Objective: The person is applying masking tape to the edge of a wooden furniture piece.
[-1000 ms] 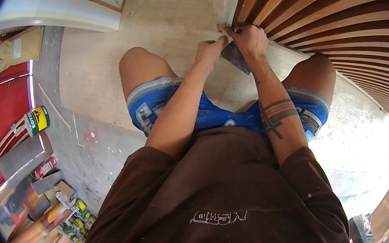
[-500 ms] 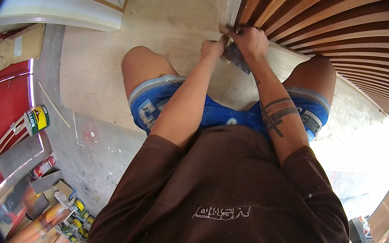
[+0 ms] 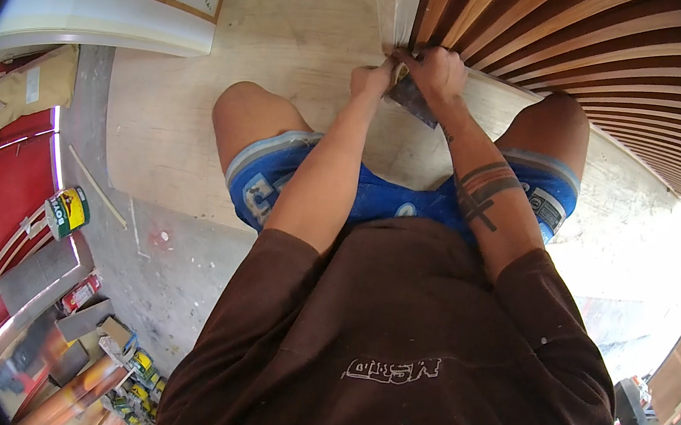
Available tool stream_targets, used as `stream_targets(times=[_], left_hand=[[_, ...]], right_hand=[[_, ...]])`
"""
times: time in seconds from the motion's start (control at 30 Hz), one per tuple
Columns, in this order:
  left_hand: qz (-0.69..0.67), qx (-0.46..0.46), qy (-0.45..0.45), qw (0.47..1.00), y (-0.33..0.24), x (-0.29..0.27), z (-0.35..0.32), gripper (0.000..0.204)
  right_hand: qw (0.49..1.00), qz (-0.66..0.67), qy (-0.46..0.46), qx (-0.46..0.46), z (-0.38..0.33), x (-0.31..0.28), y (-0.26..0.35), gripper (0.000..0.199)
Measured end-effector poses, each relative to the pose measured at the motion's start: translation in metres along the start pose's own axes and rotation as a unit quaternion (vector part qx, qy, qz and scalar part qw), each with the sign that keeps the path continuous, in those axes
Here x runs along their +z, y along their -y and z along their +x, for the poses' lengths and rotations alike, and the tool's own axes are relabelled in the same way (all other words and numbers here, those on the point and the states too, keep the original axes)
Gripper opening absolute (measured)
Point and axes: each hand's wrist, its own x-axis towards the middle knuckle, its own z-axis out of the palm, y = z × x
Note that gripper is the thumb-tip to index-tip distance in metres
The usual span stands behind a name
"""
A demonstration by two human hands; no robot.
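Both of my hands meet at the lower end of a narrow pale upright board [image 3: 395,9], beside the brown slatted wooden panel [image 3: 552,43]. My right hand [image 3: 442,75] is closed around the upper part of a dark grey flat sheet [image 3: 414,103], which looks like sandpaper. The rest of that sheet sticks out below the fingers, toward me. My left hand [image 3: 368,81] is closed too, its fingertips pinched together against the board's end and touching my right fingers. Something small and yellowish shows between the hands; what the left fingers hold is hidden.
I sit with knees apart on a pale plywood sheet [image 3: 162,129]. A white cabinet-like piece [image 3: 124,25] with wood trim stands at far left. Lower left are a paint can [image 3: 67,212], a brown paper package [image 3: 32,89] and cluttered tins [image 3: 138,392]. Grey floor [image 3: 169,276] lies nearby.
My hands have shifted only slightly, staying at the same spot by the board's end. The dark sheet's visible part has turned a little beneath my right hand.
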Motion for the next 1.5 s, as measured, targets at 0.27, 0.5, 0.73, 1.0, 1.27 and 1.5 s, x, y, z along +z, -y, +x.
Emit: stream_targets(times=[0.27, 0.5, 0.73, 1.0, 1.27, 1.5], left_hand=[[-0.038, -0.034, 0.014, 0.999, -0.007, 0.0, -0.004, 0.078], [-0.087, 0.013, 0.019, 0.996, -0.009, 0.011, -0.018, 0.073], [-0.058, -0.011, 0.007, 0.998, -0.012, -0.004, -0.018, 0.076], [-0.071, -0.002, 0.035, 0.997, -0.017, -0.004, -0.027, 0.078], [-0.057, -0.063, 0.054, 0.995, -0.02, -0.004, -0.03, 0.081], [-0.025, -0.087, 0.062, 0.994, -0.018, -0.004, -0.021, 0.083]], right_hand=[[1.0, 0.013, -0.01, -0.007, 0.0, 0.004, -0.002, 0.054], [1.0, 0.019, -0.013, -0.002, 0.002, 0.008, -0.015, 0.054], [1.0, 0.022, -0.015, -0.008, 0.001, 0.011, -0.004, 0.056], [1.0, 0.016, 0.004, -0.001, 0.003, 0.01, -0.007, 0.056], [1.0, 0.02, 0.007, -0.012, 0.002, 0.008, -0.01, 0.056], [1.0, 0.03, -0.006, -0.002, 0.0, 0.008, -0.008, 0.055]])
